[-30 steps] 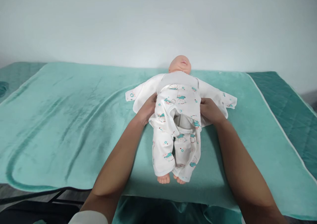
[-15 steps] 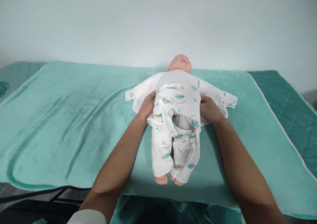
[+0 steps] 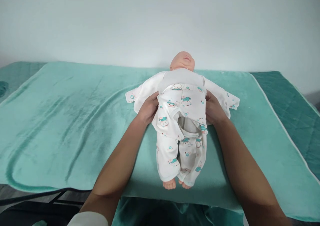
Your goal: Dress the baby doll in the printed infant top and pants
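Observation:
A baby doll lies on its back, its head at the far side and its bare feet toward me. It wears a white shirt with the sleeves spread out and the front hem lying loose at both sides. White baby pants with a small teal and red print cover its belly and legs; an open crotch shows grey-white lining. My left hand is closed at the pants' left side by the waist, fingertips partly hidden. At the opposite side my right hand grips the pants likewise, its fingers tucked behind the cloth.
A light green plush blanket with wrinkles at the left covers the table. Darker quilted cloth shows at the right and far left. A pale wall rises directly behind. Black metal bars stand at the lower left.
The doll's trunk and legs with the pants have shifted slightly to the right, and the head has moved a little up and right. Both hands stay at the pants' sides.

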`<act>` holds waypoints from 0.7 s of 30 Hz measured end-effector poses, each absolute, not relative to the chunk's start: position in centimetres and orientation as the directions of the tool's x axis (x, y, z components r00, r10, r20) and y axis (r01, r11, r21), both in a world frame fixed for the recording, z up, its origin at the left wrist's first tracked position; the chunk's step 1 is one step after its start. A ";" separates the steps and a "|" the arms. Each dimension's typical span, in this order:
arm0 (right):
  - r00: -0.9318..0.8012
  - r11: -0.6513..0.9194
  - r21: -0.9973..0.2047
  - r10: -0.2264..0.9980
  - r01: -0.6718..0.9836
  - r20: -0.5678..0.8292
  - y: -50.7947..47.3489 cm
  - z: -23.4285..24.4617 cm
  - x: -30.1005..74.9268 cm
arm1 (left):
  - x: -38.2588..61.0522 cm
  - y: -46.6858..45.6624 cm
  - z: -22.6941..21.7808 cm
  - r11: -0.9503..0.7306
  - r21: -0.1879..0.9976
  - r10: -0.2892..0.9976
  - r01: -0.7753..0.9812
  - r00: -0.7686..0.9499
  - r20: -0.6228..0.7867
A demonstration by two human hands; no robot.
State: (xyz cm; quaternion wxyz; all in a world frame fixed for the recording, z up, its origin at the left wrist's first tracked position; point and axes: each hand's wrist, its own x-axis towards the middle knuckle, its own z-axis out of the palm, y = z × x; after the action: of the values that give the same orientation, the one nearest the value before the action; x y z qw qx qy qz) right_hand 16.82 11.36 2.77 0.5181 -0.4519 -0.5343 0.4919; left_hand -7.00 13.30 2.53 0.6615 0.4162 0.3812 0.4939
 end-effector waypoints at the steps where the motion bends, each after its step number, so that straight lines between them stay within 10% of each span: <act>1: -0.055 0.103 -0.993 0.993 -0.059 0.106 11.4 2.8 16.8 | -7.0 13.3 2.5 0.183 0.923 0.966 -0.338 0.235 -0.106; 13: -0.097 0.148 -0.973 0.986 0.179 0.132 11.7 1.3 18.8 | -7.6 13.9 1.6 -0.160 0.983 0.985 0.095 -0.043 0.164; 21: 0.115 0.400 -0.847 0.879 0.350 0.463 10.6 3.0 17.6 | -7.6 13.4 1.6 -0.477 0.871 0.873 0.122 -0.054 0.485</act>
State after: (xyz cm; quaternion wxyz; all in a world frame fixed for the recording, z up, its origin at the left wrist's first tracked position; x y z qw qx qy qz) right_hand 17.62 10.61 3.04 0.5598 -0.4942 -0.6218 0.2362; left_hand -7.60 13.36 1.58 0.3117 0.6131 0.4056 0.6020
